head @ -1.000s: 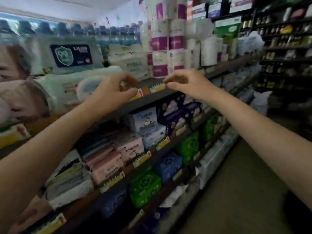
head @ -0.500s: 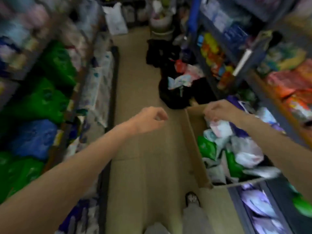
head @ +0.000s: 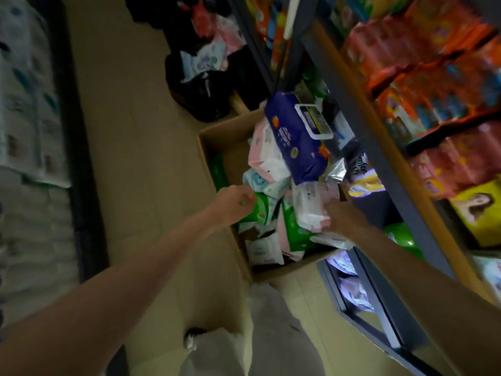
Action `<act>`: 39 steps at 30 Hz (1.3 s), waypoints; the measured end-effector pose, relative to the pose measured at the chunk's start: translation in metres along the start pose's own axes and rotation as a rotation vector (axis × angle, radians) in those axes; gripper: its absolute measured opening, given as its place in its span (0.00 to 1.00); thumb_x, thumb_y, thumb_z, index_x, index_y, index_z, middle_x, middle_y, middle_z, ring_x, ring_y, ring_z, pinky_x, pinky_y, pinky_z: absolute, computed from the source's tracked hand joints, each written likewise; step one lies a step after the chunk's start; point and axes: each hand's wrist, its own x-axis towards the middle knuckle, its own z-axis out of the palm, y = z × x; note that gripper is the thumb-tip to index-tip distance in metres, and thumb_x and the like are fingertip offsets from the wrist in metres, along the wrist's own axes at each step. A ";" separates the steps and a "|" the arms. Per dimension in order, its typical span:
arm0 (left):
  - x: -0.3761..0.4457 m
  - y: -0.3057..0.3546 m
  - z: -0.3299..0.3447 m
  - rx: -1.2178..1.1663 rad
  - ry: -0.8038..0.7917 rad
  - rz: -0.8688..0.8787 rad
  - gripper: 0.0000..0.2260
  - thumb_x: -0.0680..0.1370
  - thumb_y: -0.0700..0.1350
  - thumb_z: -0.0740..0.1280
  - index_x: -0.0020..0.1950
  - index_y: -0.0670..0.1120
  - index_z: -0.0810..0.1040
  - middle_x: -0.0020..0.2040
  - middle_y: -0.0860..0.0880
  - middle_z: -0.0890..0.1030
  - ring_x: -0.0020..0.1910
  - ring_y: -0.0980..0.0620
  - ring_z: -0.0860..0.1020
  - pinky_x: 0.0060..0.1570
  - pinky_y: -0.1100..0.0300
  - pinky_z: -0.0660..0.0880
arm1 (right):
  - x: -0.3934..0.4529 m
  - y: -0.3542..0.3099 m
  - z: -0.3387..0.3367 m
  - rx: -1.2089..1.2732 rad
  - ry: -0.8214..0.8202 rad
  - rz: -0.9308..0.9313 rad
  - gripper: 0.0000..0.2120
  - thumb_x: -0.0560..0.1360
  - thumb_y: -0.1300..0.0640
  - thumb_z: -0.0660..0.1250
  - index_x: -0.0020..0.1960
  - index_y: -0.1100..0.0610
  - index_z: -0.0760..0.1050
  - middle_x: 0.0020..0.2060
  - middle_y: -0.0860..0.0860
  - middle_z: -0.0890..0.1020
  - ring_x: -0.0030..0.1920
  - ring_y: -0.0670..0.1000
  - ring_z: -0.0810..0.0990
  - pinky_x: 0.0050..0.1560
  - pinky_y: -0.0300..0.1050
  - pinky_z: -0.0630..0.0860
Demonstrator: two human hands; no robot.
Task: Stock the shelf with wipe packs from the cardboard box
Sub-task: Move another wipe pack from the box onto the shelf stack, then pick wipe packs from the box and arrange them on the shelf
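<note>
An open cardboard box stands on the floor against the right-hand shelf, heaped with wipe packs in white, pink, green and blue. A large dark blue pack with a white lid lies on top at the far side. My left hand reaches over the box's left wall, its fingers curled on the edge of a green wipe pack. My right hand grips the right edge of a white wipe pack with a pink border. The lower packs are buried under the upper ones.
A grey shelf unit with orange and red packets runs along the right. Black bags with more goods sit beyond the box. Pale tissue bundles line the left shelf. My grey trouser leg and shoe are just before the box.
I have turned from the shelf down to the box on the floor. Both hands, empty at the shelf edge a second ago, have dropped into the box onto packs.
</note>
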 end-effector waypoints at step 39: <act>-0.197 -0.022 -0.155 0.075 0.383 0.286 0.57 0.58 0.51 0.81 0.75 0.53 0.45 0.75 0.54 0.53 0.75 0.56 0.55 0.74 0.52 0.59 | -0.173 -0.264 -0.250 0.821 -0.060 -0.687 0.18 0.71 0.67 0.64 0.25 0.57 0.65 0.21 0.50 0.63 0.21 0.45 0.58 0.21 0.36 0.53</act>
